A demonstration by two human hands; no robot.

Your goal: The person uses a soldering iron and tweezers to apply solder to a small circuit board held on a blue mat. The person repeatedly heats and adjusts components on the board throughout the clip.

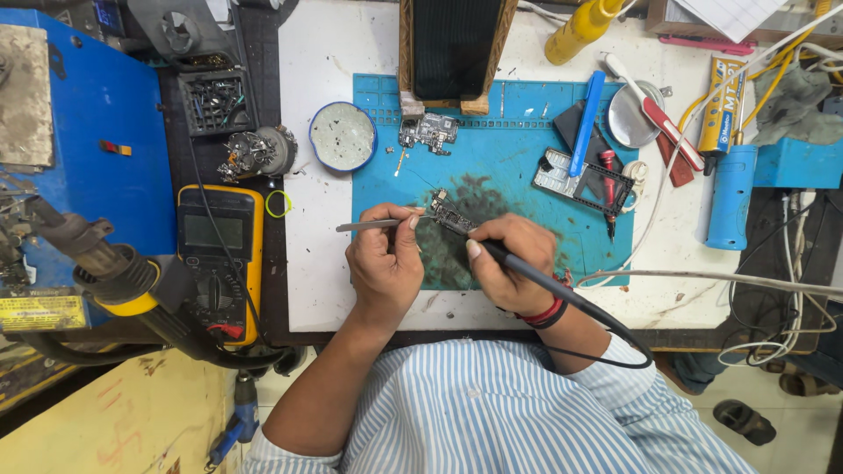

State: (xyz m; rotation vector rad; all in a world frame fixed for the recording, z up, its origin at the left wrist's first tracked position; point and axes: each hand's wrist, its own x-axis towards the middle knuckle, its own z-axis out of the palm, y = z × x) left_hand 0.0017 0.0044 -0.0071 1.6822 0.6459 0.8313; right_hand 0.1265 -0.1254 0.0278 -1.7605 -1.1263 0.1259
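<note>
Your left hand [384, 263] is closed narrow around a pair of metal tweezers [373, 226], pinched between thumb and forefinger, their tips pointing toward your right hand. Your right hand [509, 263] grips a black soldering iron [536, 276] like a pen, its cable trailing back past your wrist and red wristband [546, 313]. Between your two hands, just ahead of your fingertips, lies the small circuit board [452, 216] on the blue work mat [527, 184]; both tool tips seem to meet on it.

That board looks light, thin and stiff, so it will likely slide on the mat unless the tweezers pin it. Judge it fragile: hold it by its bare edge, not by the tiny parts on its face, and press gently.

Beyond your hands sits a second board [428, 132] and a round tin [342, 136]; to the left of your left hand, a yellow multimeter [219, 254].
</note>
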